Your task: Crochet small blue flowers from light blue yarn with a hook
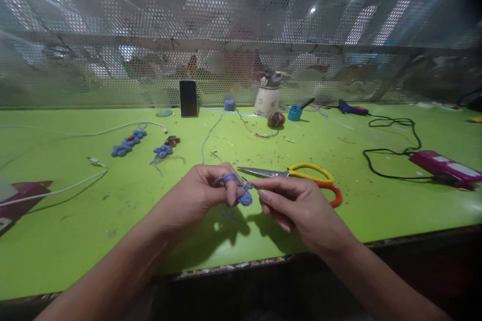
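Note:
Above the front half of the green table, my left hand (214, 188) is closed around a small blue-purple crochet piece (245, 197), with yarn looped over its index finger. My right hand (293, 203) pinches a thin crochet hook (253, 185), mostly covered by the fingers, its tip at the stitches. A strand of the same yarn (205, 143) runs back from the left hand to a small blue-purple yarn ball (229, 105). Just behind the right hand lie scissors (309, 169) with yellow and orange handles, blades pointing left.
Finished crochet flowers (128, 144) and a second crocheted piece (163, 151) lie left. Behind stand a phone (188, 98), a clear cup (163, 105), a pale jar (267, 98), a multicolour yarn ball (276, 119) and a blue pot (294, 113). A glue gun (352, 108) and purple power strip (444, 166) lie right.

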`<state>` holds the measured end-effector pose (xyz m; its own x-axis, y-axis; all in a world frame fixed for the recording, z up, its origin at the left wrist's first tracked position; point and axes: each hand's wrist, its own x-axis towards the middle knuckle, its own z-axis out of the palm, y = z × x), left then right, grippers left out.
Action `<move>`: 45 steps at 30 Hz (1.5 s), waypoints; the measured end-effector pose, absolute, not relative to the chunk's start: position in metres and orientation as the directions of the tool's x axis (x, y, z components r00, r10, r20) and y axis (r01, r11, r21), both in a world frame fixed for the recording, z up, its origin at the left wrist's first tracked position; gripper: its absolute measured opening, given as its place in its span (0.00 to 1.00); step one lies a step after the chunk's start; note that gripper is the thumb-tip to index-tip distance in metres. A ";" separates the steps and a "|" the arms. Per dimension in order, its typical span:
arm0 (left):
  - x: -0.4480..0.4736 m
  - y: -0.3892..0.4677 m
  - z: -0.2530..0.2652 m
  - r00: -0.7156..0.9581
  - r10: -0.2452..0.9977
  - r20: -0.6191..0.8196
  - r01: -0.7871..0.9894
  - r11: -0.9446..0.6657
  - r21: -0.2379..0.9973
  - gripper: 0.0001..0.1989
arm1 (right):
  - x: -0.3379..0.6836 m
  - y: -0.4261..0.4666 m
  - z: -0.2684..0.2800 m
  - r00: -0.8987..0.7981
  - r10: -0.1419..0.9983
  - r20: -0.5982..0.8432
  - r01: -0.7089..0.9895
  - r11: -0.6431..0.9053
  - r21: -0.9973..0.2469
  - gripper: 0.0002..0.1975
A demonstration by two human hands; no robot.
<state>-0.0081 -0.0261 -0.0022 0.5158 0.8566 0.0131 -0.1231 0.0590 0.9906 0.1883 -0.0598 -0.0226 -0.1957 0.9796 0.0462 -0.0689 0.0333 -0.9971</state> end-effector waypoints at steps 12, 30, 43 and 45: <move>-0.001 -0.018 -0.007 0.397 0.914 -0.084 -0.118 0.141 0.983 0.40 | 0.183 -0.061 -0.038 -0.013 0.990 0.139 -0.162 0.135 -0.978 0.08; 0.007 -0.030 0.005 0.368 0.930 0.018 0.066 -0.045 0.997 0.60 | 0.184 -0.062 -0.036 -0.096 0.995 -0.009 -0.266 -0.035 -0.963 0.11; 0.000 -0.026 0.002 0.546 0.837 0.014 -0.141 0.075 0.987 0.50 | 0.194 -0.076 -0.025 -0.117 0.987 0.106 -0.158 0.087 -0.984 0.14; -0.001 -0.029 0.008 0.567 0.822 0.040 -0.204 0.093 0.975 0.41 | 0.194 -0.082 -0.020 -0.113 0.982 0.150 -0.141 0.133 -0.981 0.14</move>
<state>-0.0007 -0.0287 0.0076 0.5674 0.8224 0.0399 -0.2040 0.0935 0.9745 0.1938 -0.0819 -0.0203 -0.1126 0.9823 0.1499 -0.1412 0.1335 -0.9809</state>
